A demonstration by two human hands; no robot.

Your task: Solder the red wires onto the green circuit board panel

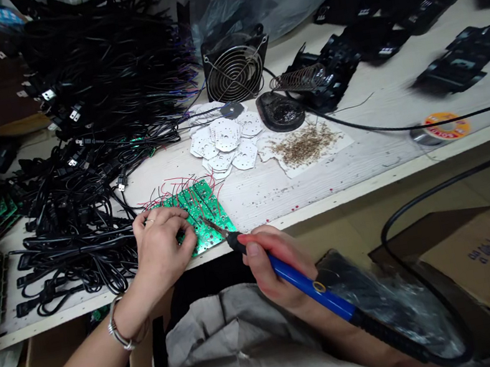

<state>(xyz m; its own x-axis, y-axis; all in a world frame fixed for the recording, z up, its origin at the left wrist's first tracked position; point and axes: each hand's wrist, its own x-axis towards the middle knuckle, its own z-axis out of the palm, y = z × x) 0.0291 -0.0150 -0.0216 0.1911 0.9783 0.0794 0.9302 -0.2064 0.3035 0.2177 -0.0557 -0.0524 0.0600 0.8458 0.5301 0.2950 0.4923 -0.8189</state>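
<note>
A green circuit board [203, 213] with thin red wires lies at the front edge of the white bench [363, 156]. My left hand [163, 242] rests on its left side, fingers curled and pressing something small against the board. My right hand [271, 261] grips a blue-handled soldering iron [305, 286] like a pen; its metal tip touches the board near the middle. A silver bracelet sits on my left wrist.
A big tangle of black USB cables [90, 141] covers the bench's left half. Behind the board lie white round boards [226, 142], a paper with brown scraps [304, 144], a small fan [234, 68], an iron stand [300, 79] and a solder spool [446, 126]. Cardboard boxes [489, 254] stand lower right.
</note>
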